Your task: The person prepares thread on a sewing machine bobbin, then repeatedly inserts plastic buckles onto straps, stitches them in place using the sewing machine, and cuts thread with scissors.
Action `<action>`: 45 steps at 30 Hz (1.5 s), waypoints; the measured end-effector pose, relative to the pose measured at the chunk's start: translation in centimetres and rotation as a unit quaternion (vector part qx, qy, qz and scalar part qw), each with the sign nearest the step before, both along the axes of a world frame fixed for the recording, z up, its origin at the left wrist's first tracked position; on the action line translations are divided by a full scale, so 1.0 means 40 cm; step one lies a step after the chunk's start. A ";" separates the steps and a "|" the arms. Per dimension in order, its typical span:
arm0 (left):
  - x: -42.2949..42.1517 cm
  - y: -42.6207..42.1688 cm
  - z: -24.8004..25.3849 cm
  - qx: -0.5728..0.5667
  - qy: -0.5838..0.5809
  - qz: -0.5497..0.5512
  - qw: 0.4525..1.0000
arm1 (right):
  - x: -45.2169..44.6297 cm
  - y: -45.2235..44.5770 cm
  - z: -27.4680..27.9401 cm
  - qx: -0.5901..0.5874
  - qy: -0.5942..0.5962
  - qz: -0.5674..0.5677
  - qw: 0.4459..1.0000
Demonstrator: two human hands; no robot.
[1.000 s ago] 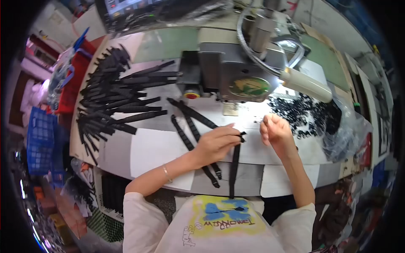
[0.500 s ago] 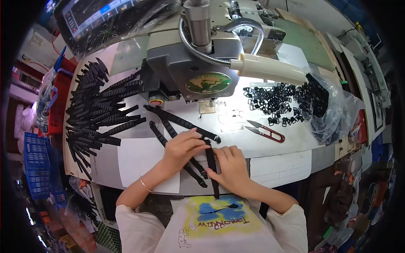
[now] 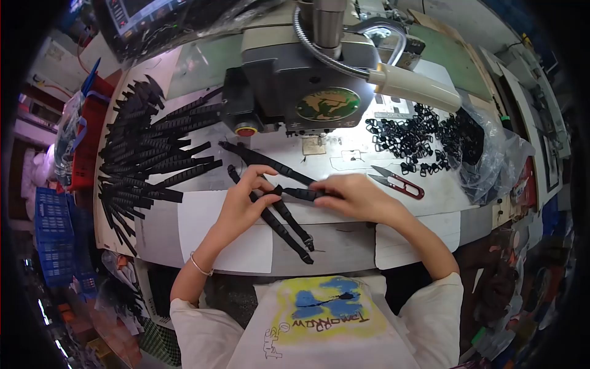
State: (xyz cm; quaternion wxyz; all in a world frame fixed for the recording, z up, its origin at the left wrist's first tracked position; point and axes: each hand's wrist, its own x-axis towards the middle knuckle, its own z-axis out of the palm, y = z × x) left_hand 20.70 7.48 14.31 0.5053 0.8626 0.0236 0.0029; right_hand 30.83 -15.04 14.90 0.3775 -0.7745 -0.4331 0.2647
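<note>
A short black webbing strap (image 3: 299,194) is stretched crosswise between my two hands in front of the sewing machine head (image 3: 307,80). My left hand (image 3: 244,198) pinches its left end between thumb and fingertips. My right hand (image 3: 356,197) closes over its other end, which is hidden under the fingers. Just behind, another black strap (image 3: 264,161) slants across the plate towards my right fingers; whether they touch it I cannot tell. Two more straps (image 3: 286,235) lie side by side below my left hand, partly covered by it.
A large heap of black straps (image 3: 141,147) spreads on the left. To the right are a pile of black plastic buckles (image 3: 405,138), red-handled thread snips (image 3: 405,186) and a clear plastic bag (image 3: 491,160). White paper sheets (image 3: 227,246) lie along the front edge.
The held strap has swung from pointing towards my body to lying crosswise. My right hand has moved up and right and now grips its right end. The view has shifted slightly.
</note>
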 end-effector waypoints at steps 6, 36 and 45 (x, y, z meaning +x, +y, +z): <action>0.002 0.016 0.012 -0.128 0.077 -0.030 0.988 | -0.040 0.063 -0.015 0.173 -0.212 -0.072 0.959; 0.048 0.004 -0.002 -0.004 -0.020 -0.039 0.999 | -0.093 -0.178 -0.022 -0.030 -0.331 -0.368 0.868; 0.151 0.059 0.015 0.154 -0.024 -0.013 0.988 | -0.042 -0.172 -0.066 0.105 -0.041 -0.297 0.948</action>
